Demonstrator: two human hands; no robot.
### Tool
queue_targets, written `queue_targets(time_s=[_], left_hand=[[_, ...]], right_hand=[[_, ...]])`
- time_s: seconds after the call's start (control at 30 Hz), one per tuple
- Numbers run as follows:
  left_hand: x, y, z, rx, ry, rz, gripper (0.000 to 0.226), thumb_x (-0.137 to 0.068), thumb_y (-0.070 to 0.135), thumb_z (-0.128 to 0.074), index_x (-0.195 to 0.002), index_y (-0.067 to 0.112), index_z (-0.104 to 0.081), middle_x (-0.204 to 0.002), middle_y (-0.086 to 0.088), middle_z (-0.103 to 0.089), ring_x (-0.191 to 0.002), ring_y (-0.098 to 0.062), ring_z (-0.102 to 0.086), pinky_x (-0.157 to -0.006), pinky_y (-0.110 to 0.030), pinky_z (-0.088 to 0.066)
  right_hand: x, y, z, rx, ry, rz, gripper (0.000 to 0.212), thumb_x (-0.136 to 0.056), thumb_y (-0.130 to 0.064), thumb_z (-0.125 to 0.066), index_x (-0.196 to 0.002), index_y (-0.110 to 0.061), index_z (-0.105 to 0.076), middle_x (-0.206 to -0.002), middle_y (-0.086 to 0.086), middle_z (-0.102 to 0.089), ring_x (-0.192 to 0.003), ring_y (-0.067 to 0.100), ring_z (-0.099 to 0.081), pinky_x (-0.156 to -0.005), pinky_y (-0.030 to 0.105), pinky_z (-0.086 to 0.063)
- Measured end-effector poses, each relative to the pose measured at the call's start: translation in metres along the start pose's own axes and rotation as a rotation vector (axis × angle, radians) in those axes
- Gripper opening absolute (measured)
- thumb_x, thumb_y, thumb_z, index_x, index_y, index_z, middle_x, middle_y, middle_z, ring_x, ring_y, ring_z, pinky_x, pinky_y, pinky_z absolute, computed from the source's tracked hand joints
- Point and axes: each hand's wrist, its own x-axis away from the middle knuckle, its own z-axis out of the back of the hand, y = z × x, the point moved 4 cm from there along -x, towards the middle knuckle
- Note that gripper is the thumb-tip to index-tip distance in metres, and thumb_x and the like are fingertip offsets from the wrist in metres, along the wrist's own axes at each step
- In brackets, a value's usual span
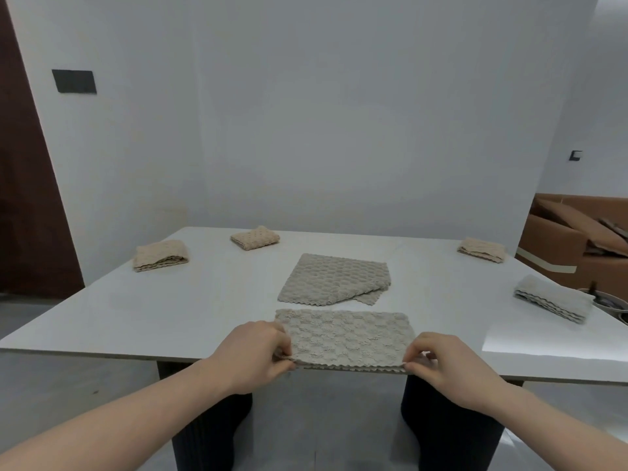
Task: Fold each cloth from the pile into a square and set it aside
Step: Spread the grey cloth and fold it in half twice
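Desk, white, viewed from its near edge.

Done so far, as judged from the layout: four cloths lie folded into small thick pads and set aside, well apart from each other. One sits far left, one at the back left of centre, one far right at the back, one at the right edge. The right-edge pad looks more oblong than square, though the wide lens may be stretching it.

In hand: a beige textured cloth is laid at the near edge of the desk as a wide rectangle, apparently folded once, with doubled scalloped edges showing along its near side. Its near-left corner is pinched by the left hand, fingers curled over the layers. Its near-right corner is pinched by the right hand between thumb and fingertips. Both grips are closed on this cloth; nothing else is held.

Left to do: the held cloth is judged to need at least one more fold, side to side, to become a square, and then to be placed aside. Behind it, at desk centre, the pile is spread flat and unfolded; a second layer peeks out at its near-right corner, so two cloths seem likely, but the count cannot be confirmed.

Estimate: somewhat past halfway.
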Motion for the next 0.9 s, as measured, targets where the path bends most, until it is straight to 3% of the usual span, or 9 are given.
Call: queue_targets(time_s=[0.1,0.17,0.27,0.37,0.43,0.5,0.6,0.73,0.9], left_hand=[[0.004,-0.003,-0.003,-0.043,0.015,-0.003,0.033,-0.083,0.061,-0.066,-0.094,0.03,-0.069,-0.1,0.017,-0.065,-0.092,-0.005,-0.059,-0.075,-0.026,-0.045],[0.004,-0.003,-0.005,-0.062,0.032,-0.016,0.029,-0.084,0.058,-0.065,-0.084,0.029,-0.066,-0.096,0.015,-0.066,-0.092,-0.008,-0.057,-0.073,-0.029,-0.046],[0.001,0.001,-0.001,-0.097,0.086,0.001,0.041,-0.083,0.069,-0.056,-0.073,0.031,-0.064,-0.086,0.017,-0.065,-0.086,-0.006,-0.05,-0.07,-0.026,-0.044],[-0.011,0.012,0.012,-0.039,0.169,0.069,0.044,-0.085,0.071,-0.049,-0.088,0.033,-0.072,-0.093,0.02,-0.066,-0.093,-0.004,-0.051,-0.079,-0.026,-0.044],[-0.024,0.022,0.013,0.035,0.168,0.125,0.04,-0.09,0.064,-0.048,-0.101,0.034,-0.071,-0.105,0.019,-0.067,-0.105,-0.006,-0.053,-0.088,-0.027,-0.044],[-0.04,0.03,0.001,0.075,0.087,0.158,0.045,-0.094,0.061,-0.045,-0.121,0.034,-0.068,-0.126,0.015,-0.064,-0.122,-0.011,-0.051,-0.103,-0.033,-0.041],[-0.057,0.039,-0.028,0.063,-0.123,0.159,0.061,-0.098,0.063,-0.037,-0.151,0.035,-0.044,-0.16,0.006,-0.039,-0.147,-0.019,-0.031,-0.122,-0.042,-0.023],[-0.064,0.039,-0.061,0.078,-0.33,0.201,0.073,-0.1,0.067,-0.025,-0.164,0.035,-0.009,-0.172,0.006,-0.001,-0.158,-0.019,0.002,-0.127,-0.044,0.002],[-0.082,0.032,-0.072,0.061,-0.367,0.204,0.075,-0.099,0.07,-0.021,-0.164,0.035,-0.003,-0.172,0.007,0.005,-0.158,-0.018,0.009,-0.127,-0.044,0.007]], right_hand=[[0.002,-0.001,-0.003,0.025,0.001,0.023,0.008,-0.088,-0.046,-0.071,-0.082,-0.042,-0.068,-0.093,-0.024,-0.063,-0.093,-0.002,-0.061,-0.084,0.024,-0.05],[0.002,-0.005,-0.002,0.07,-0.008,0.025,0.018,-0.087,-0.057,-0.066,-0.081,-0.04,-0.068,-0.093,-0.024,-0.062,-0.093,-0.003,-0.06,-0.081,0.02,-0.048],[-0.003,-0.011,0.003,0.098,0.052,-0.023,0.034,-0.089,-0.065,-0.057,-0.076,-0.036,-0.068,-0.09,-0.021,-0.062,-0.089,-0.001,-0.06,-0.078,0.02,-0.048],[-0.016,-0.017,0.006,0.024,0.157,-0.061,0.023,-0.095,-0.05,-0.058,-0.08,-0.037,-0.068,-0.092,-0.021,-0.063,-0.091,0.002,-0.062,-0.082,0.025,-0.048],[-0.029,-0.022,-0.001,0.006,0.164,-0.058,0.012,-0.099,-0.037,-0.057,-0.098,-0.038,-0.07,-0.108,-0.022,-0.063,-0.105,0.003,-0.06,-0.092,0.024,-0.045],[-0.044,-0.027,-0.016,0.041,0.094,-0.07,0.029,-0.103,-0.033,-0.049,-0.129,-0.033,-0.063,-0.14,-0.014,-0.055,-0.13,0.009,-0.05,-0.109,0.024,-0.036],[-0.062,-0.037,-0.041,0.104,-0.069,-0.157,0.054,-0.107,-0.04,-0.035,-0.159,-0.026,-0.029,-0.169,0.0,-0.018,-0.155,0.023,-0.016,-0.126,0.035,-0.012],[-0.068,-0.037,-0.064,0.226,-0.208,-0.266,0.063,-0.106,-0.052,-0.02,-0.163,-0.03,-0.004,-0.171,-0.002,0.004,-0.157,0.027,0.005,-0.126,0.051,-0.001],[-0.08,-0.018,-0.071,0.248,-0.233,-0.286,0.064,-0.105,-0.057,-0.015,-0.163,-0.034,0.0,-0.171,-0.006,0.007,-0.157,0.023,0.011,-0.125,0.053,0.007]])
